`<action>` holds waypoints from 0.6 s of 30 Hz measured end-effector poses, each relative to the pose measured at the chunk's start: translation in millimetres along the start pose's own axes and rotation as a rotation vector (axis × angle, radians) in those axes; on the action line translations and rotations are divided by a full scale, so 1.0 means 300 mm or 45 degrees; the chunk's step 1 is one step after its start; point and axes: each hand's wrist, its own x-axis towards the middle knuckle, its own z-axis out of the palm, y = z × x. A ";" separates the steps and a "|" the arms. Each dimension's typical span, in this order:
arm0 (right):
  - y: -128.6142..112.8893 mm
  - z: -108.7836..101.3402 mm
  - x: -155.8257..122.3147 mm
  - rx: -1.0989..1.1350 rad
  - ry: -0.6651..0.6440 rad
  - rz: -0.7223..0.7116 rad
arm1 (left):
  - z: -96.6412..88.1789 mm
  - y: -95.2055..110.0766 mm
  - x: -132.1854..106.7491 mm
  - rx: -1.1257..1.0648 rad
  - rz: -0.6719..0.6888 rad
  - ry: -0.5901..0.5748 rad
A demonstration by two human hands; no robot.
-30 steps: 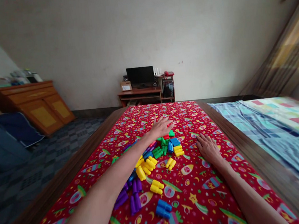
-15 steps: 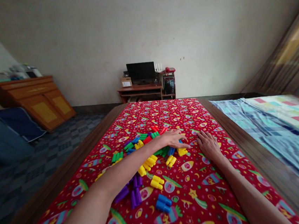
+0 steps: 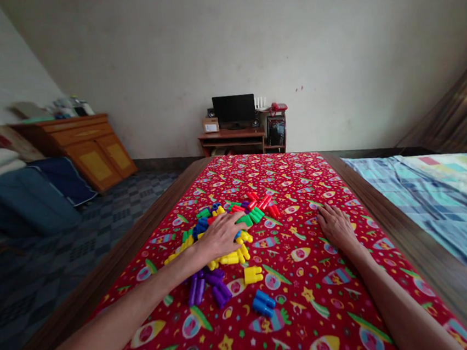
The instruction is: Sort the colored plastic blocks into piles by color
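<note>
Left hand: our left hand [image 3: 219,236] lies palm down on the heap of plastic blocks [image 3: 227,236], fingers loosely spread and curved over the yellow and blue pieces; it covers them, and we cannot tell whether any one piece is gripped.

Right hand: our right hand [image 3: 336,225] rests flat on the red patterned cloth [image 3: 312,310] at 3 o'clock of the heap, fingers extended and close together, holding nothing.

What changed: 1 second ago the left hand reached past the heap toward 12 o'clock; half a second ago it lay across the pile near the right hand; now it has drawn back toward 9 o'clock. The blocks sit more bunched under and around it, so we judge the hand is raking them together.

Blocks: red pieces [image 3: 266,202] and green pieces [image 3: 253,216] lie at 1 o'clock of the left hand; purple pieces [image 3: 211,288], 1 yellow piece [image 3: 252,274] and 1 blue piece [image 3: 264,303] lie loose at 6 o'clock.

Surroundings: a desk with a monitor [image 3: 234,110] stands at 12 o'clock against the wall.
</note>
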 end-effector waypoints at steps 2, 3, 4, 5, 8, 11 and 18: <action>0.001 0.003 0.000 0.001 0.018 -0.004 | -0.013 -0.054 -0.001 0.066 -0.108 0.012; 0.001 0.004 0.000 0.001 0.027 -0.009 | -0.018 -0.079 0.009 0.095 -0.172 0.029; 0.002 0.006 0.001 0.001 0.035 -0.013 | -0.023 -0.102 0.027 0.114 -0.233 0.048; 0.002 0.007 0.002 0.002 0.041 -0.013 | -0.027 -0.120 0.053 0.117 -0.283 0.060; 0.000 0.010 0.005 -0.002 0.033 -0.001 | -0.031 -0.136 0.173 0.027 -0.321 0.044; -0.004 0.008 0.006 -0.017 0.024 0.002 | -0.007 -0.076 0.322 -0.115 -0.238 -0.040; -0.007 -0.004 0.000 -0.007 0.015 0.021 | 0.116 0.108 0.488 -0.115 -0.266 -0.308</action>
